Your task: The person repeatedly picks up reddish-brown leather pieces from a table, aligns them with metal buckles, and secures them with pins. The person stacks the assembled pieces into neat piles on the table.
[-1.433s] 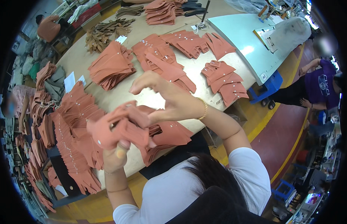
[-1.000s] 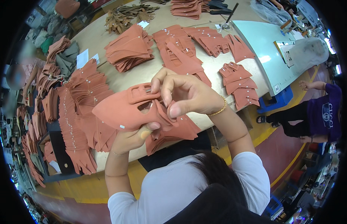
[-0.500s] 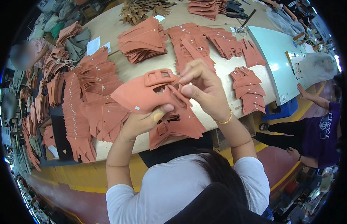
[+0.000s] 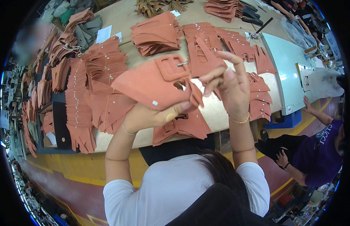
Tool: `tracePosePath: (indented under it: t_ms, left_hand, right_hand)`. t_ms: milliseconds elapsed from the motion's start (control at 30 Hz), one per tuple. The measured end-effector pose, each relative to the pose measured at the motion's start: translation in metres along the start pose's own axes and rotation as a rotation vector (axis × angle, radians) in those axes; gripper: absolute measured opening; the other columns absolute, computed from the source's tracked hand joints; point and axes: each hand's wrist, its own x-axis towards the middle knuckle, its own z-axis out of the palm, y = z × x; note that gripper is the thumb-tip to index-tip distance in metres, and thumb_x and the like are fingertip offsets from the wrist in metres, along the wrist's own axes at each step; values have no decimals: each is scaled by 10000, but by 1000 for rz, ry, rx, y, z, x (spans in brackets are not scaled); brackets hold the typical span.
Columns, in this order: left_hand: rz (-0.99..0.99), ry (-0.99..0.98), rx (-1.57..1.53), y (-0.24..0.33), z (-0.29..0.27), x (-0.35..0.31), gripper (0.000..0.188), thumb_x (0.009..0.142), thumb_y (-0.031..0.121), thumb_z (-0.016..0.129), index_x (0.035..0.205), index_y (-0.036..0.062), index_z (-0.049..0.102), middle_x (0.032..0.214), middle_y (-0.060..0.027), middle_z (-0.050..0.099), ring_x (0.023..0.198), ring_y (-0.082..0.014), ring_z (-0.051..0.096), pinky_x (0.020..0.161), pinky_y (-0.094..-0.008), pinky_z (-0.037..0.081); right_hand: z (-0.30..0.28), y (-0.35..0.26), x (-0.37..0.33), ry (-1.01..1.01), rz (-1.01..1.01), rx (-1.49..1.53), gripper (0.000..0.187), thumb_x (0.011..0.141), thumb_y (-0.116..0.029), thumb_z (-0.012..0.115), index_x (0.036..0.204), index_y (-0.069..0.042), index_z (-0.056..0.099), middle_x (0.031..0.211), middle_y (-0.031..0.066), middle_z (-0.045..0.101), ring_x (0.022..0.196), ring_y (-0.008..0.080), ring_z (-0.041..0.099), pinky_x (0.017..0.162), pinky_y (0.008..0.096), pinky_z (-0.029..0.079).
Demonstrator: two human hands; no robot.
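Observation:
My left hand (image 4: 150, 115) grips a pointed salmon-coloured leather strap piece (image 4: 139, 84) from below, thumb across its lower edge. A covered square buckle (image 4: 163, 71) with a metal prong sits on its upper side. Beside the buckle is a cut-out opening, and a small white sticker marks the lower edge. Just right of the folded end, my right hand (image 4: 235, 88) is raised with its index finger lifted and the others bent. Its fingers are apart and I see nothing held in them. Below the piece lies a stack of similar buckled pieces (image 4: 195, 128), partly hidden.
Salmon leather bundles (image 4: 101, 81) line the left of the table, and another stack (image 4: 154, 34) lies farther back. More buckled pieces (image 4: 259, 98) are at the right, before a pale green board (image 4: 284, 71). A person in purple (image 4: 314, 158) stands at the right.
My right hand has come off the piece and moved right, its fingers spreading. My left hand still holds the piece, now turned with the buckle facing up more fully. The whole view has shifted slightly.

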Motion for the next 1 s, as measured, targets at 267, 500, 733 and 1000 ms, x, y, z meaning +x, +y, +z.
tracePosePath:
  t_ms: [267, 500, 733, 1000]
  left_hand:
    - [46, -261, -425, 15, 4, -9, 448, 800, 243, 635, 1196, 40, 587, 1134, -113, 620, 1025, -256, 587, 899, -359, 469]
    - [7, -302, -481, 25, 7, -15, 544, 778, 272, 654, 1242, 19, 527, 1190, -133, 579, 1063, -256, 568, 929, -357, 449]
    - [121, 14, -1087, 36, -7, 13, 914, 678, 441, 713, 1357, -63, 364, 1361, -216, 439, 1108, -317, 562, 885, -417, 498]
    - [183, 390, -821, 30, -16, 2, 904, 677, 387, 677, 1339, -136, 353, 1310, -269, 477, 1135, -307, 559, 899, -386, 478]
  right_hand:
    - [-15, 28, 34, -610, 461, -214, 560, 956, -375, 475, 1358, 12, 431, 1331, 95, 499, 1195, 165, 497, 1014, 316, 393]
    - [2, 41, 26, -980, 388, 308, 541, 931, -323, 496, 1371, -15, 433, 1326, 116, 509, 1215, 184, 490, 1000, 316, 405]
    - [11, 49, 38, -1129, 614, -175, 479, 912, -304, 529, 1296, -17, 511, 1218, 124, 580, 1143, 193, 536, 940, 309, 438]
    - [32, 40, 16, -627, 592, 269, 330, 899, -311, 649, 1064, -32, 584, 902, 32, 626, 829, 106, 595, 766, 251, 483]
